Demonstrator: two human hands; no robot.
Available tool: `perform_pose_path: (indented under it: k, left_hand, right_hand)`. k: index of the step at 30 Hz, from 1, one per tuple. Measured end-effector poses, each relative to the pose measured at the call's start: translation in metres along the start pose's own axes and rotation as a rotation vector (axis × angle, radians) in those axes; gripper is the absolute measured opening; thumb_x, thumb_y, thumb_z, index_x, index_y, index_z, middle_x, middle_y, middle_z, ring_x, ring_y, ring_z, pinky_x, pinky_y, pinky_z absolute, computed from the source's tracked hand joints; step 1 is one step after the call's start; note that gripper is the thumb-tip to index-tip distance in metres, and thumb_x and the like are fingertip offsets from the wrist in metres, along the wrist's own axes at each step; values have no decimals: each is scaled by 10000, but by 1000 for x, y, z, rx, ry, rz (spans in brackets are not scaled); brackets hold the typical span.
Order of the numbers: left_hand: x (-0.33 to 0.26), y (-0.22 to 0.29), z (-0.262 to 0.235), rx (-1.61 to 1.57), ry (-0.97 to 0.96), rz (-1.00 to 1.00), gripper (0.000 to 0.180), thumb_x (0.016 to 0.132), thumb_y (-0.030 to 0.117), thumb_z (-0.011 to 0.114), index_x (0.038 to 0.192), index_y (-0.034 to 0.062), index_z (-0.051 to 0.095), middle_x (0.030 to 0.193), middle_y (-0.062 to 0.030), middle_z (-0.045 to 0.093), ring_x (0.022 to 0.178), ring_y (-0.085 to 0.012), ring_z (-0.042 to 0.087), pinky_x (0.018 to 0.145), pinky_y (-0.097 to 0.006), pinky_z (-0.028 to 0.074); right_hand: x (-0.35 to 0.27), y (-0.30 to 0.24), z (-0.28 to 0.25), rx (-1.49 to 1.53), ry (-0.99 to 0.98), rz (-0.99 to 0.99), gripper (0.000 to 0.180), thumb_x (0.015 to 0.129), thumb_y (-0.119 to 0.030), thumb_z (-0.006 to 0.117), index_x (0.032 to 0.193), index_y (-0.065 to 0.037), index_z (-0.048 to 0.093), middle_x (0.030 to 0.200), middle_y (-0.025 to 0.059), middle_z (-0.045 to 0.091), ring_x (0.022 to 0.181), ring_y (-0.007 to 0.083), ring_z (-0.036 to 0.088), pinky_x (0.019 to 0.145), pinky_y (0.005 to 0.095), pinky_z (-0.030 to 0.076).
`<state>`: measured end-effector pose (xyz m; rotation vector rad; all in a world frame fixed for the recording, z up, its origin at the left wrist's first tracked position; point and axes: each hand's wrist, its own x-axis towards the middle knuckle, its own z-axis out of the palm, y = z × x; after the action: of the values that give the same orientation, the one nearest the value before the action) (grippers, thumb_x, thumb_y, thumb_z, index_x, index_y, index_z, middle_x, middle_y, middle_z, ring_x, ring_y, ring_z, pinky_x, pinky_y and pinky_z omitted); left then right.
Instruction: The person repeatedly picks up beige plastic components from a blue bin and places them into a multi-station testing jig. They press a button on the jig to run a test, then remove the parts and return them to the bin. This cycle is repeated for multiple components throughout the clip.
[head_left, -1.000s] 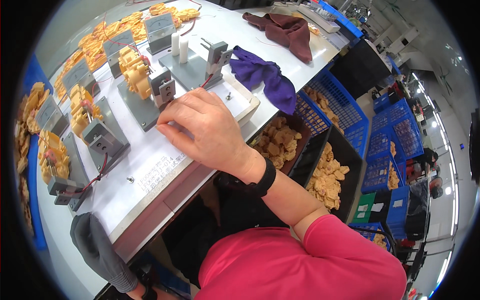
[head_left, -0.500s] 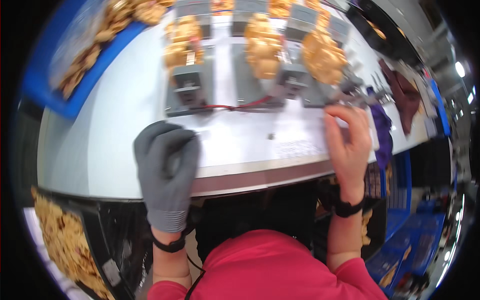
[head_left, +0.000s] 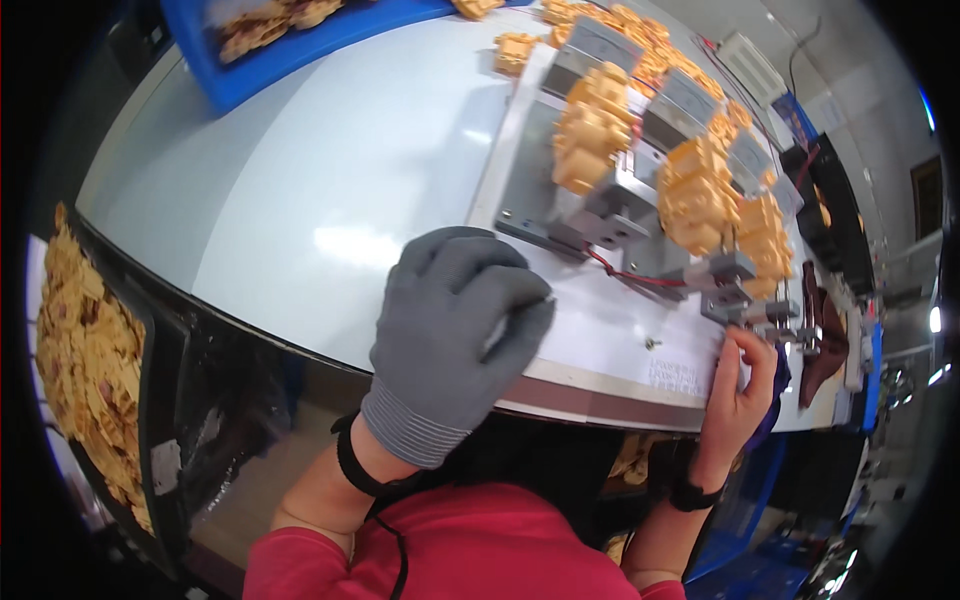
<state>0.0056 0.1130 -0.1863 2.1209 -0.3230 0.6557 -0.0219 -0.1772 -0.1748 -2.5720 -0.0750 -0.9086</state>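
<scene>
In a grey knitted glove, my left hand (head_left: 460,325) hovers over the near edge of the white tabletop, its fingers curled and the thumb and forefinger pinched. A tiny pale speck shows at those fingertips, too small to name. My bare right hand (head_left: 742,390) has thumb and forefinger brought together beside a grey metal fixture block (head_left: 728,300); anything in the pinch is hidden. Orange-yellow moulded parts sit on the grey fixtures: a left one (head_left: 592,135), a middle one (head_left: 697,195) and a right one (head_left: 768,245). Red and black wires (head_left: 630,274) run between the fixtures.
A blue tray (head_left: 235,85) with moulded parts stands at the far left. More orange parts (head_left: 640,35) are heaped behind the fixtures. A small metal piece (head_left: 652,344) lies on the white sheet. Below left is a bin of yellowish pieces (head_left: 90,370). Brown cloth (head_left: 823,345) lies at right.
The view has swung left, so the fixtures now appear farther right and tilted. My left hand appears nearer the fixtures' left corner; my right hand stays by the right-hand fixtures. Both hands remain closed.
</scene>
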Motion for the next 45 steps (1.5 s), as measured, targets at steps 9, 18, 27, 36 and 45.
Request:
perform_pose_path:
  k: [9,18,27,36,45]
  left_hand:
    - [-2,-6,-3,-80,0,-18,173,732,118,782,875,130,686,930,-24,643,995,-263,602,862,-386,473]
    - [-3,-12,0,-110,30,-16,149,746,189,766,867,160,685,936,26,643,1015,-225,600,807,-380,459]
    - [-3,-13,1,-146,35,-4,158,737,180,764,873,166,684,939,31,639,1016,-213,598,806,-383,453]
    - [-2,-13,1,-117,14,-5,163,727,171,766,866,176,682,930,43,641,1018,-217,601,803,-380,454]
    - [-4,-12,2,-92,43,16,173,711,149,774,859,174,687,922,36,648,1013,-236,603,808,-378,466]
  right_hand:
    - [-6,6,-1,94,-54,86,92,938,-6,573,1001,19,635,983,92,630,918,190,573,858,298,446]
    - [-6,3,0,89,-86,155,113,968,-8,538,1003,37,636,986,68,611,971,163,547,937,291,414]
    - [-6,4,0,94,-77,124,123,971,-14,531,1006,39,636,981,68,611,952,160,545,916,291,420]
    - [-6,5,1,88,-64,121,116,963,-11,538,999,35,637,971,68,608,949,166,546,916,297,421]
    - [-7,5,1,75,-39,103,99,947,3,548,992,29,632,986,95,623,942,194,567,907,311,434]
